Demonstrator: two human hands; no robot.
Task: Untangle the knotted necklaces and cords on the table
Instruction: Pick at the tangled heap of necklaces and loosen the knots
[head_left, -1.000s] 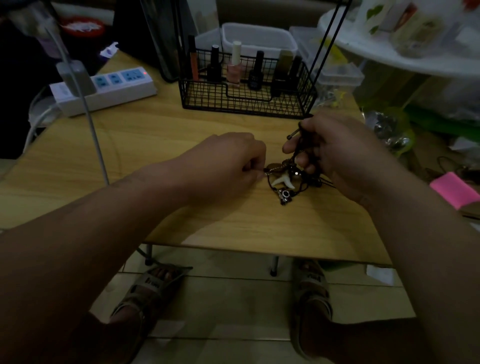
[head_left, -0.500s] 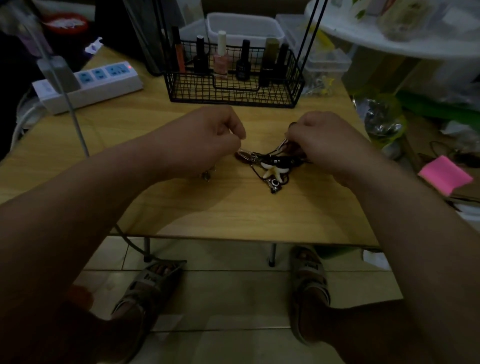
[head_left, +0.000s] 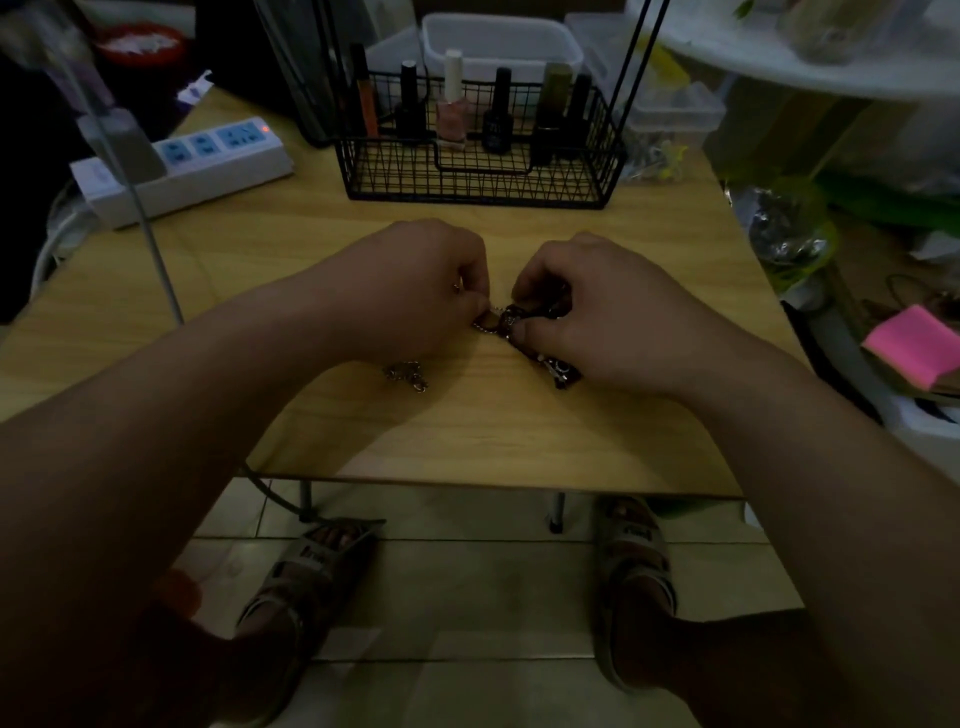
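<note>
Left hand (head_left: 415, 291) and right hand (head_left: 613, 312) pinch the necklace tangle (head_left: 506, 318) — wire basket (head_left: 467, 179) holds nail-polish bottles (head_left: 451, 106).

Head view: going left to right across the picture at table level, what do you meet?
Power strip, left hand, knotted necklaces pinched between the hands, right hand, pink notepad.

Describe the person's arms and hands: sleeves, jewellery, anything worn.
No sleeves, watch or bracelet show: the left forearm and right forearm are bare. The left hand and right hand wear no gloves. A glint on the left hand could be jewellery; too dim to tell.
</note>
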